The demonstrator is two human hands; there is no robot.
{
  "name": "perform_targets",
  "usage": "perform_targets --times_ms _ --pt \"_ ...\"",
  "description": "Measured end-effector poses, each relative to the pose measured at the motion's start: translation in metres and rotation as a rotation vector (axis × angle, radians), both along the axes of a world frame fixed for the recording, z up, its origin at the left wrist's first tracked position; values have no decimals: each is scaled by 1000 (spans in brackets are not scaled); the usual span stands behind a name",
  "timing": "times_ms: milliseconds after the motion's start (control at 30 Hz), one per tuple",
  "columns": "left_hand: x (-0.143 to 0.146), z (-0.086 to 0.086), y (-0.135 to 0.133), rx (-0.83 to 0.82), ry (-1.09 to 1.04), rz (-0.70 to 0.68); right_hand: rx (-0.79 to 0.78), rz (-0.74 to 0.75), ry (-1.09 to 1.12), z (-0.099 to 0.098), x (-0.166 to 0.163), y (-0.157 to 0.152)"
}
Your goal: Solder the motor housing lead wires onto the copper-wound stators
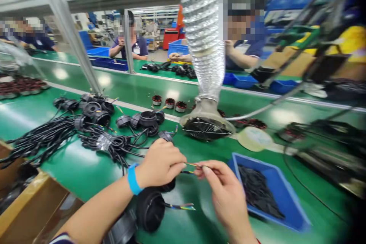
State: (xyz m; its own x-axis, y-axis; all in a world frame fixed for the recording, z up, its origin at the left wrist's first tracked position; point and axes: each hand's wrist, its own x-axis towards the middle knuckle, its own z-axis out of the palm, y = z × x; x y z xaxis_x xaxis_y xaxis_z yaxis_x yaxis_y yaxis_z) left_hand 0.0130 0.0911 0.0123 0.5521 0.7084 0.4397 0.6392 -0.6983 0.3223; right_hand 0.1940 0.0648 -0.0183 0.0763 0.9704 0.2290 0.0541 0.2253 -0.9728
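Observation:
My left hand, with a blue band at the wrist, is closed on a thin yellow-green wire. Fingertips of my right hand pinch the other end of that wire; a darker wire runs just below it. Under my left hand, and mostly covered by it, is a round black housing. Closer to me lies another black housing, with stripped coloured wires sticking out to the right. Beside my right hand stands a blue bin holding many small dark strips.
Bundled black cables and black housings cover the green bench's left side. A silver duct with a fan hood hangs ahead. Copper-wound stators sit behind. A tape roll lies right. A cardboard box stands lower left. Co-workers sit opposite.

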Motion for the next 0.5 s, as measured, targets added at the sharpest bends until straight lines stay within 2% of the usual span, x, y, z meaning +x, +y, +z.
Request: perform_targets --times_ms 100,233,333,433,500 --pt "1 2 0 -19 5 -20 -91 66 79 -3 -6 1" --pt "2 2 0 -48 4 -36 -135 174 11 -6 -8 -1" --pt "-7 10 1 -126 -52 -26 -165 212 -54 -4 3 4" --pt "-29 32 18 -119 -193 116 -168 183 -175 -1 18 11" --pt "-48 52 47 -64 -271 275 -152 173 -264 1 23 13"
